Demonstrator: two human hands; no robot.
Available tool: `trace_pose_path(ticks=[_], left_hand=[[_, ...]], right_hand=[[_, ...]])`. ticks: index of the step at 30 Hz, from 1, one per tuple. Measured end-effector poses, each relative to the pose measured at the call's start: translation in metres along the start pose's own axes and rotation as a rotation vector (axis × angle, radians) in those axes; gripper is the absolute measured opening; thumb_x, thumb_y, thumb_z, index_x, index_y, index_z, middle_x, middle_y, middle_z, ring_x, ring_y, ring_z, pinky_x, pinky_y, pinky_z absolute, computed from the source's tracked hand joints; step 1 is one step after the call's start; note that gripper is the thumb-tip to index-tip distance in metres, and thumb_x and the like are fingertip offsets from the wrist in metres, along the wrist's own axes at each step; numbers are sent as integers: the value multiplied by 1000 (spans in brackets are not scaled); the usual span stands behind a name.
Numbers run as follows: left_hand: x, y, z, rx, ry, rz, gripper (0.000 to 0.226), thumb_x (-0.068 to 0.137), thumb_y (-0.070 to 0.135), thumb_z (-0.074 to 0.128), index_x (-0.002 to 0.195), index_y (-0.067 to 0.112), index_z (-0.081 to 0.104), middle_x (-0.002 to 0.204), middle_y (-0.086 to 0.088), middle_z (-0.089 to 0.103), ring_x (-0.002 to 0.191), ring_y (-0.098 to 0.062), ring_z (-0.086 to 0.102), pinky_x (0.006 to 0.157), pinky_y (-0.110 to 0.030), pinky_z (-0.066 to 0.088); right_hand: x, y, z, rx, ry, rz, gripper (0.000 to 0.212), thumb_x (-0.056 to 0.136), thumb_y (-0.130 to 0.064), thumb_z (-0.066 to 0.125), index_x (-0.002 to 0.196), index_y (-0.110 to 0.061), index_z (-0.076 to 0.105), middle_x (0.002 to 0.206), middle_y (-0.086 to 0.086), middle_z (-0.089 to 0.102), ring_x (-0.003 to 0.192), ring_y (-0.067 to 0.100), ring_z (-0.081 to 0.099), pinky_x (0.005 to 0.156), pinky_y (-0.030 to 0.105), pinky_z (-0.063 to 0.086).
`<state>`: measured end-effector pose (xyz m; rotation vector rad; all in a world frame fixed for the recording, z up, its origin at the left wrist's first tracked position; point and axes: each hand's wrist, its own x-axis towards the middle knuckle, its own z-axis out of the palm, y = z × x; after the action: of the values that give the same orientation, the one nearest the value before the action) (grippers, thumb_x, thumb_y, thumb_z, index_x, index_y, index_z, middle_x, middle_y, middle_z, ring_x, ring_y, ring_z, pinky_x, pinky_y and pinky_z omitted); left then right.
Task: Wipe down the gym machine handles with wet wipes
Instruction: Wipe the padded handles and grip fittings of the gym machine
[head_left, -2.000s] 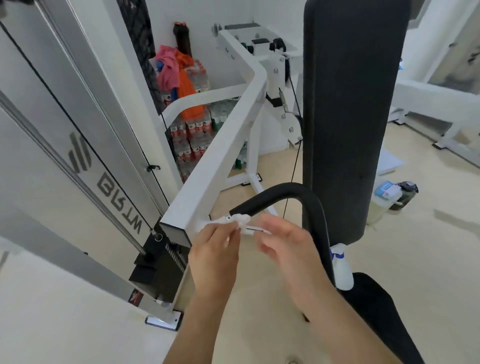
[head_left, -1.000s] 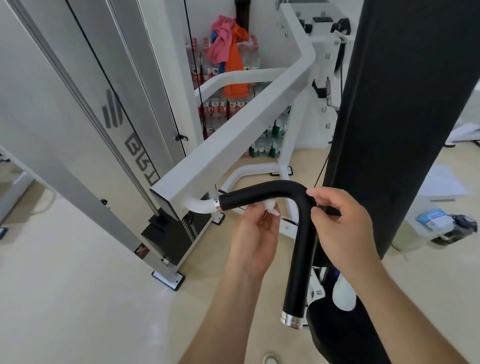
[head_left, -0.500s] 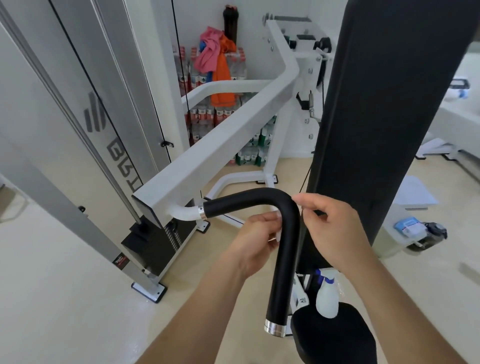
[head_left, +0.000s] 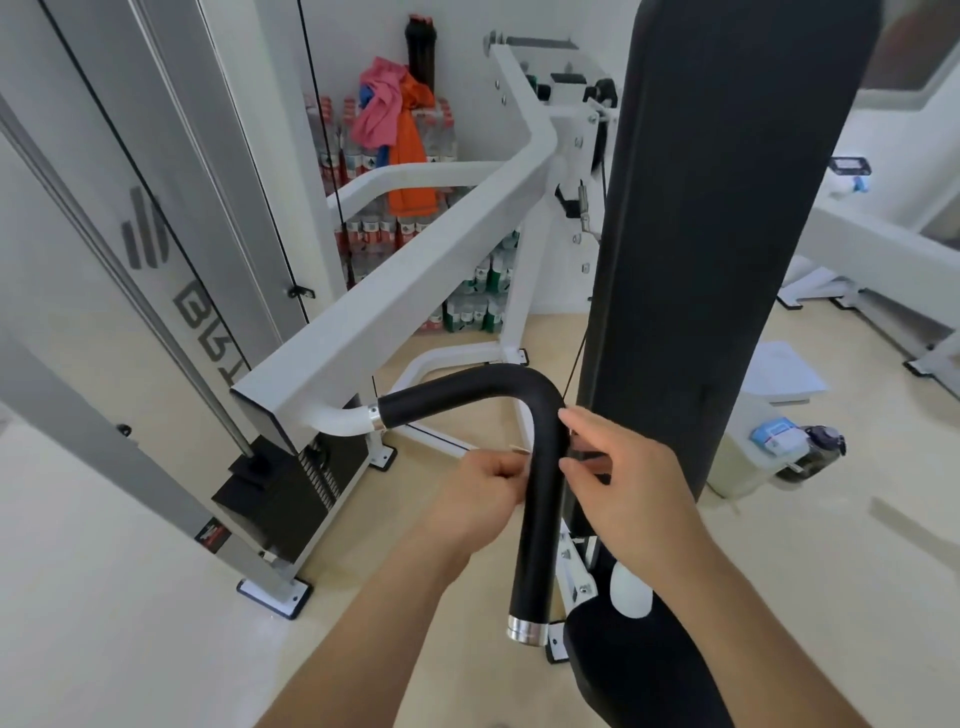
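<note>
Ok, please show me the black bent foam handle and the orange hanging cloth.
black bent foam handle (head_left: 540, 540): head view, on its straight lower part.
orange hanging cloth (head_left: 411, 171): head view, on its middle.

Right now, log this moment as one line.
phase: wiping | left hand: pinches wipe beside black handle | right hand: touches handle, hold unclear
</note>
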<state>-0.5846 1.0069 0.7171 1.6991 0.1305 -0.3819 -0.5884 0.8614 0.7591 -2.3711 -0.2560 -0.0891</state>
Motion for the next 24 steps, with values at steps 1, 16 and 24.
trace_pose_path(ticks=[1, 16, 24], left_hand=[[-7, -4, 0, 16, -22, -17, 26, 92, 6, 51, 88, 15, 76, 85, -1, 72, 85, -8, 65, 79, -18, 46], [-18, -4, 3, 18, -14, -45, 36, 91, 1, 45, 67, 14, 68, 49, 13, 51, 61, -4, 48, 74, -23, 39], [-65, -38, 4, 224, -60, -81, 40, 93, 5, 46, 60, 20, 61, 56, 11, 42, 57, -9, 37, 55, -20, 30]], right_hand=[[-2, -1, 0, -6, -8, 8, 48, 90, -11, 62, 134, -26, 52, 123, -12, 62, 106, 6, 60, 92, 12, 43], [-33, 6, 8, -2, -21, 83, 44, 94, -12, 53, 135, -29, 51, 90, -6, 65, 61, 2, 53, 55, 7, 39], [-50, 9, 10, 108, -40, 137, 42, 92, -8, 57, 128, -28, 58, 96, -7, 69, 85, 3, 64, 71, 2, 45]])
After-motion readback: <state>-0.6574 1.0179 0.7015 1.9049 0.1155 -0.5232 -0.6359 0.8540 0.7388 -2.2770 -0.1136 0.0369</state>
